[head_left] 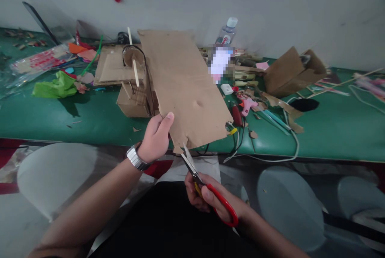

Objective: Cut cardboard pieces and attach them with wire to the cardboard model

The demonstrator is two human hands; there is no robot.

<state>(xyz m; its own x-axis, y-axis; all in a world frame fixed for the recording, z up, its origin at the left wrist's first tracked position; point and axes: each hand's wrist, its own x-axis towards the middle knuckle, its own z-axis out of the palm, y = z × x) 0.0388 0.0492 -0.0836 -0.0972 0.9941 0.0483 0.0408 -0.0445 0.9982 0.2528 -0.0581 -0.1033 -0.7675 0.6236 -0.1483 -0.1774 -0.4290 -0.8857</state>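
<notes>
A large flat sheet of brown cardboard [186, 85] is held up at a slant over the table's front edge. My left hand [156, 136] grips its lower left edge, thumb on top and the fingers hidden beneath. In my right hand [207, 196] is a pair of scissors [222, 202] with red handles. Their blades are parted and the tips touch or nearly touch the sheet's torn lower edge, beside a small ragged flap. Behind the sheet to the left stands a cardboard model [132, 97] with a round disc and wooden sticks, partly covered by the sheet.
On the green table [60, 117], a green plastic bag [55, 85] lies at left. A pink glue gun [248, 105], a white cable [296, 146] and cardboard scraps are at right. A bottle [227, 33] and a cardboard box [291, 71] stand behind. Stools [288, 206] are below.
</notes>
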